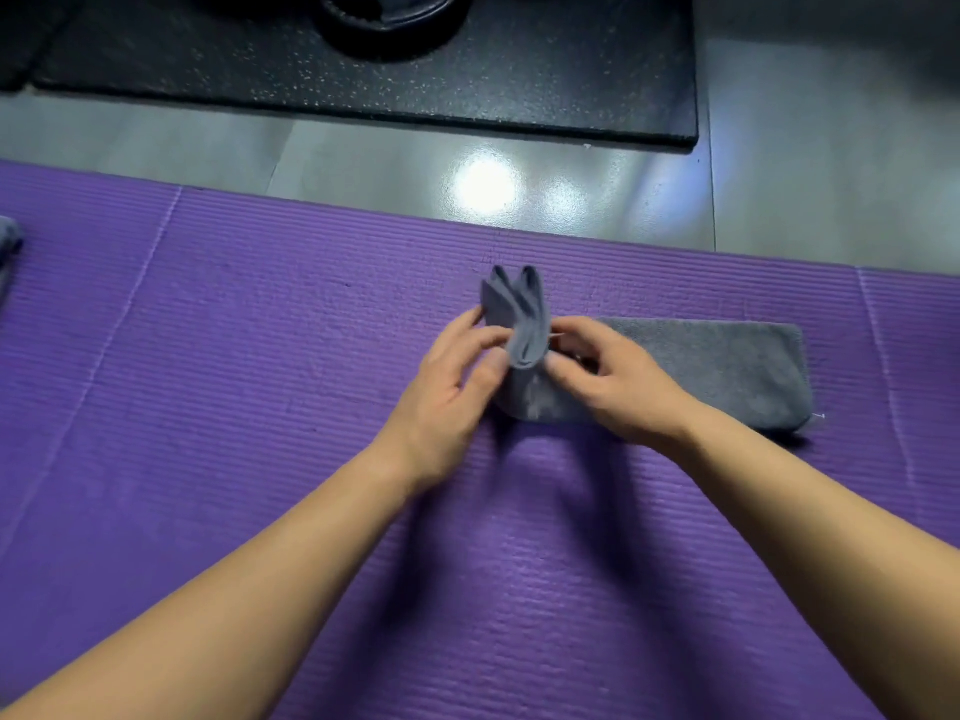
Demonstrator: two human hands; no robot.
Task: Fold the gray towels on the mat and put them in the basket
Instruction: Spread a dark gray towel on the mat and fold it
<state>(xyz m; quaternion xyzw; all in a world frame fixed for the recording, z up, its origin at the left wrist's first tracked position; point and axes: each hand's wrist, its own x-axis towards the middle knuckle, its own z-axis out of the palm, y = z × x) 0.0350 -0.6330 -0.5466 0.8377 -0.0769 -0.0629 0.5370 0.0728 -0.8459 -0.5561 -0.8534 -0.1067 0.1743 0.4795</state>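
Note:
A gray towel (727,366) lies folded into a long strip on the purple mat (260,356), reaching off to the right. Its left end stands lifted off the mat in upright folds. My left hand (457,387) pinches that raised end from the left with thumb and fingers. My right hand (613,381) pinches the same end from the right and covers part of the strip beneath it. A bit of another gray towel (8,246) shows at the mat's far left edge. No basket is in view.
Beyond the mat is glossy gray floor (467,163) with light glare. A black speckled rubber mat (415,70) lies farther back, with a dark round object (389,18) on it at the top edge.

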